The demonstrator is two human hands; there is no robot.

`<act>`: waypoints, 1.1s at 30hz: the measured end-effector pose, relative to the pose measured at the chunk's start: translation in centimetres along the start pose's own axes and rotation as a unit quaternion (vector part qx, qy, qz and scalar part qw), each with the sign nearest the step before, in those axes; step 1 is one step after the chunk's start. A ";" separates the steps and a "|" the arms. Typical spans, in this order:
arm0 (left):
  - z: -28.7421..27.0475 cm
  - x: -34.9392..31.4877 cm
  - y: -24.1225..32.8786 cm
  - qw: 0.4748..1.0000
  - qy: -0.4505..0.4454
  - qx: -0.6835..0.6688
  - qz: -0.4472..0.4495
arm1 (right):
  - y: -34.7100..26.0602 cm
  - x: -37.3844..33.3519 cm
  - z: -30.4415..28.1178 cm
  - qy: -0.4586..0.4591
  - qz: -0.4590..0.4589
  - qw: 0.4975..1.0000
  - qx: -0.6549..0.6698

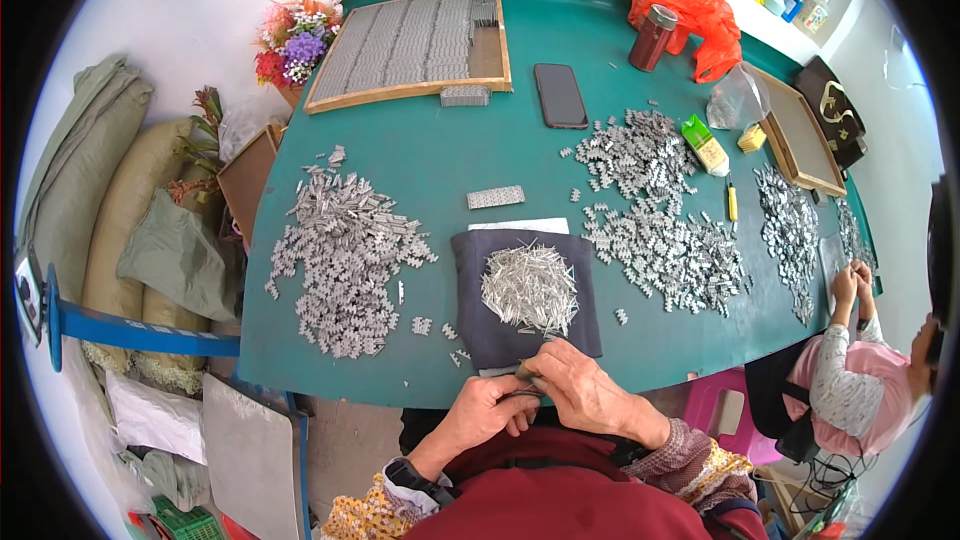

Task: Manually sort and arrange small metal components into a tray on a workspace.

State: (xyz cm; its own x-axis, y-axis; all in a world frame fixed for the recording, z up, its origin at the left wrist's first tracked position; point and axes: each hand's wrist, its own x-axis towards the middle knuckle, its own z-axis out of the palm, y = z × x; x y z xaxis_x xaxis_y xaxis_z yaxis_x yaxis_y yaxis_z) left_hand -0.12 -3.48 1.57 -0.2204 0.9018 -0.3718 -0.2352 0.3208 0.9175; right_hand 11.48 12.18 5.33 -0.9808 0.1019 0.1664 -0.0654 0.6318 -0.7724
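At the table's near edge my left hand (487, 410) and my right hand (582, 387) meet, both with fingers closed. Between the fingertips is something small and greyish that I cannot make out; the fingers mostly cover it. Just beyond them lies a dark folded cloth (473, 325), bearing a heap of thin silvery pins (530, 287). To the left spreads a large pile of small grey notched metal pieces (345, 265). Similar pieces form a pile (665, 255) on the right. A joined grey block of pieces (495, 197) sits beyond the cloth.
On the green table (430, 155) stand a wooden-framed tray (330, 100) of grey blocks, a phone (560, 96), a dark red flask (652, 38), a red plastic bag (705, 25) and a yellow-handled tool (732, 203). Another person (850, 375) works at the right. Sacks (145, 210) lean at the left.
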 end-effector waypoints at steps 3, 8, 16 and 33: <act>0.0 -0.1 -0.1 1.000 -0.002 0.014 0.004 | 0.1 0.0 -0.1 -0.008 -0.007 1.000 0.005; 0.0 0.0 -0.6 1.000 -0.006 0.006 0.016 | -0.4 0.1 -0.7 -0.032 -0.010 0.999 0.012; 0.1 0.0 -0.7 1.000 -0.013 -0.001 0.022 | -0.6 -0.2 -0.6 -0.025 -0.008 1.000 0.016; 0.2 0.4 -0.4 1.000 -0.013 0.017 -0.013 | -0.9 0.5 -0.2 -0.067 -0.071 0.989 -0.112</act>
State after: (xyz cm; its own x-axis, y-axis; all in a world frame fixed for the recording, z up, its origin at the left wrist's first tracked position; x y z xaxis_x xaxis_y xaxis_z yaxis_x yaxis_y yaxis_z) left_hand 0.05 -3.23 1.04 -0.1904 0.9002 -0.3917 -0.2088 0.3527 0.9121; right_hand 11.07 11.77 6.24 -0.9812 -0.0929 0.1694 -0.1764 0.7884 -0.5893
